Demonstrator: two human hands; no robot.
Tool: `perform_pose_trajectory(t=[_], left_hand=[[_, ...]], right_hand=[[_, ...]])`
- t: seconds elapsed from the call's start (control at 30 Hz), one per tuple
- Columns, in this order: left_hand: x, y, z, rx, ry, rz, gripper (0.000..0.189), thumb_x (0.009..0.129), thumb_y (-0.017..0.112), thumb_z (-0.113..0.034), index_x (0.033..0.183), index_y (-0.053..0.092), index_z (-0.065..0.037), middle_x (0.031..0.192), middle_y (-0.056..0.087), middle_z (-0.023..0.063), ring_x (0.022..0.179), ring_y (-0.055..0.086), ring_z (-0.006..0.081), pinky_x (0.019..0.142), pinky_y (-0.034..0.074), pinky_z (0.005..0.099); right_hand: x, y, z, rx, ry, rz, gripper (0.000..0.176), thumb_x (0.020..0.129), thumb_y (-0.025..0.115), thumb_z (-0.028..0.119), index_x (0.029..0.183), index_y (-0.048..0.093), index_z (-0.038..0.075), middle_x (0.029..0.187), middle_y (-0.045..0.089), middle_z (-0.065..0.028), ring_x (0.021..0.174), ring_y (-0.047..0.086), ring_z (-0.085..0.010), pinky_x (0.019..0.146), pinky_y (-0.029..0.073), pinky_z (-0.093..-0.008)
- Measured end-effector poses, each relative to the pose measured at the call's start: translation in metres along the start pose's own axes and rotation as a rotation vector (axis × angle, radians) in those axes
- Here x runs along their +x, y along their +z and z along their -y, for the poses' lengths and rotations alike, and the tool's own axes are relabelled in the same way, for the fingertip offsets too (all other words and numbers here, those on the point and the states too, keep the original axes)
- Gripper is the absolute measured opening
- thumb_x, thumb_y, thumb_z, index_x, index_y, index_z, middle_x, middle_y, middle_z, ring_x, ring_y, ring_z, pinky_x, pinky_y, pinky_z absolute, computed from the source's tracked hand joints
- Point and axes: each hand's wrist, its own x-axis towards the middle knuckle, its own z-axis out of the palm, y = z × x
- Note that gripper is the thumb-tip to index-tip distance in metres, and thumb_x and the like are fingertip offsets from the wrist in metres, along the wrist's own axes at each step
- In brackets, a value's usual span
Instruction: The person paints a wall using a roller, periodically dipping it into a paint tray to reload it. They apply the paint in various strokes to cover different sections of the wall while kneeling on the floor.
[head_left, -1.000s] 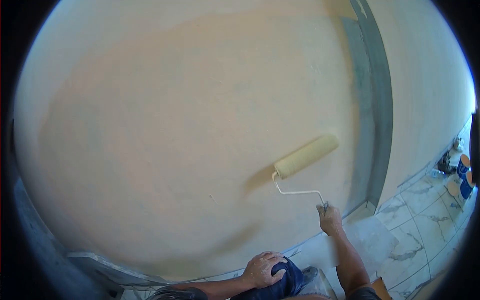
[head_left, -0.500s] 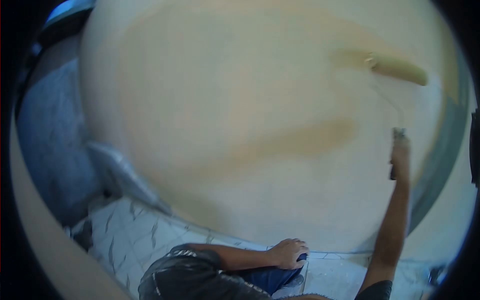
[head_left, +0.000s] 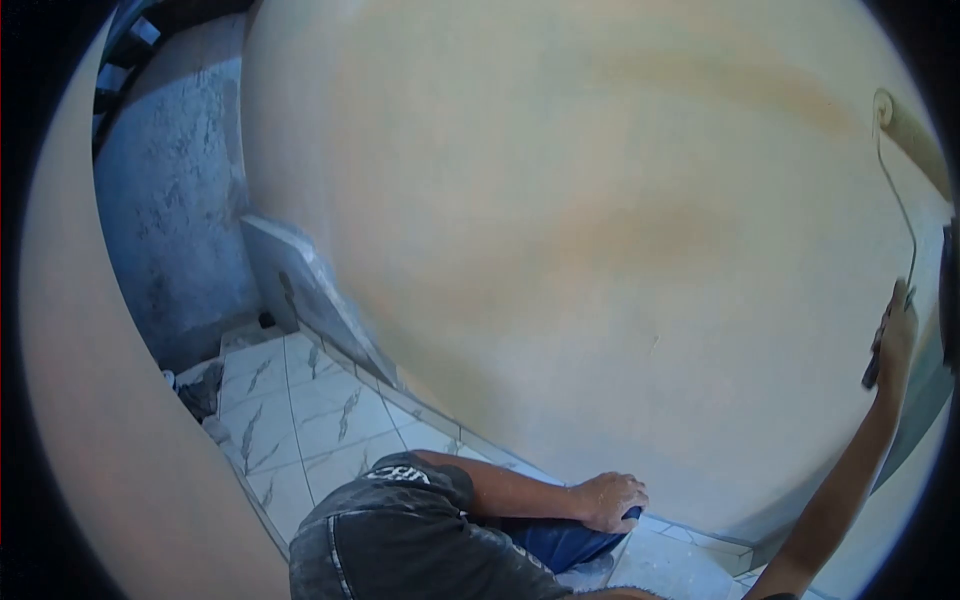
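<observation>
My right hand (head_left: 898, 330), at the right, is closed round the dark handle of a paint roller (head_left: 915, 140). The roller's thin wire frame rises from the handle to a pale cover that lies slantwise against the wall, partly cut off by the edge of view. Broad damp-looking darker streaks mark the cream wall (head_left: 560, 380) to the left of the roller. My left hand (head_left: 610, 502) lies over my bent knee, its fingers draped down and holding nothing. Pale specks show on the back of that hand.
A grey slab (head_left: 310, 285) leans against the wall at the left. Beyond it stands a rough blue-grey wall (head_left: 185, 200). Marble-patterned tiles (head_left: 300, 420) cover the floor, with a dark crumpled cloth (head_left: 203, 390) at their left edge. Another cream wall surface (head_left: 90, 330) curves close at the far left.
The view has turned left. My right hand and the paint roller appear farther right in view, the roller more steeply tilted. My left hand stays on the knee.
</observation>
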Motion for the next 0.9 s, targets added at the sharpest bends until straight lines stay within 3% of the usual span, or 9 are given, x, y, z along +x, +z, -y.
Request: perform_pose_trajectory(t=[0.27, 0.33, 0.47, 0.53, 0.6, 0.7, 0.77, 0.83, 0.9], left_hand=[[-0.001, 0.006, 0.004, 0.014, 0.068, 0.021, 0.035, 0.085, 0.06, -0.031, 0.108, 0.061, -0.006, 0.121, 0.059, 0.0175, 0.116, 0.054, 0.0349, 0.099, 0.044, 0.0463], [-0.003, 0.014, 0.006, -0.005, 0.102, -0.128, 0.029, 0.087, 0.057, -0.029, 0.102, 0.063, -0.005, 0.113, 0.063, 0.0172, 0.11, 0.058, 0.035, 0.097, 0.046, 0.0453], [0.009, 0.038, 0.03, 0.046, 0.461, -0.299, 0.028, 0.086, 0.062, -0.034, 0.102, 0.065, -0.011, 0.104, 0.065, 0.0152, 0.1, 0.062, 0.0325, 0.09, 0.049, 0.0463], [0.003, -0.008, -0.012, -0.075, 0.014, 0.129, 0.036, 0.087, 0.06, -0.031, 0.113, 0.062, -0.007, 0.123, 0.059, 0.0153, 0.118, 0.054, 0.0308, 0.102, 0.043, 0.0433], [0.012, -0.009, 0.033, -0.094, 0.096, 0.045, 0.027, 0.089, 0.058, -0.028, 0.106, 0.065, -0.008, 0.113, 0.064, 0.0145, 0.108, 0.059, 0.0334, 0.096, 0.047, 0.0432], [0.027, -0.012, 0.058, -0.146, 0.212, 0.111, 0.021, 0.086, 0.062, -0.028, 0.094, 0.065, -0.009, 0.099, 0.066, 0.0143, 0.097, 0.063, 0.0303, 0.083, 0.05, 0.0444], [0.037, -0.002, 0.087, -0.252, 0.126, -0.062, 0.019, 0.089, 0.059, -0.026, 0.094, 0.065, -0.008, 0.093, 0.065, 0.0117, 0.09, 0.062, 0.027, 0.079, 0.049, 0.0415], [0.042, 0.006, 0.116, -0.36, 0.014, -0.19, 0.019, 0.093, 0.056, -0.024, 0.093, 0.065, -0.008, 0.088, 0.063, 0.0091, 0.083, 0.06, 0.0237, 0.074, 0.049, 0.0386], [0.049, 0.001, 0.142, -0.449, 0.223, -0.25, 0.021, 0.097, 0.053, -0.023, 0.1, 0.063, -0.005, 0.091, 0.061, 0.0092, 0.085, 0.058, 0.0211, 0.077, 0.048, 0.0365]], right_hand=[[-0.17, -0.05, -0.062, 0.018, 0.197, 0.038, 0.043, 0.103, 0.047, 0.045, 0.081, 0.048, 0.007, 0.054, 0.037, 0.0026, 0.043, 0.039, -0.0086, 0.04, 0.034, -0.0268], [-0.221, -0.051, -0.093, -0.062, 0.182, -0.06, 0.042, 0.103, 0.049, 0.043, 0.084, 0.05, 0.005, 0.054, 0.039, 0.0019, 0.042, 0.041, -0.0095, 0.04, 0.035, -0.0273], [-0.29, -0.071, -0.115, 0.04, 0.257, 0.028, 0.038, 0.103, 0.05, 0.038, 0.087, 0.05, 0.004, 0.055, 0.042, 0.001, 0.041, 0.043, -0.0101, 0.038, 0.035, -0.0285], [-0.311, -0.071, -0.111, 0.238, 0.419, -0.049, 0.033, 0.103, 0.05, 0.033, 0.089, 0.049, 0.004, 0.055, 0.043, 0.0007, 0.04, 0.045, -0.0106, 0.037, 0.037, -0.0296], [-0.306, -0.041, -0.104, 0.192, 0.506, -0.006, 0.026, 0.104, 0.05, 0.031, 0.103, 0.048, 0.004, 0.066, 0.045, 0.0016, 0.048, 0.044, -0.0064, 0.041, 0.037, -0.0237], [-0.315, -0.028, -0.119, -0.014, 0.423, -0.114, 0.017, 0.097, 0.055, 0.019, 0.096, 0.053, 0.002, 0.062, 0.05, -0.0036, 0.051, 0.051, -0.0162, 0.047, 0.042, -0.0336], [-0.318, -0.036, -0.098, -0.12, 0.433, -0.094, 0.017, 0.091, 0.06, 0.014, 0.095, 0.055, -0.001, 0.07, 0.059, -0.0144, 0.067, 0.06, -0.0333, 0.066, 0.047, -0.044], [-0.323, -0.035, -0.077, -0.285, 0.245, -0.175, 0.02, 0.09, 0.062, 0.017, 0.091, 0.055, -0.002, 0.074, 0.061, -0.0205, 0.07, 0.06, -0.0411, 0.065, 0.047, -0.0457], [-0.335, -0.034, -0.07, -0.457, 0.355, -0.214, 0.025, 0.09, 0.064, 0.021, 0.091, 0.055, -0.002, 0.074, 0.061, -0.0226, 0.073, 0.061, -0.0447, 0.066, 0.047, -0.047]])
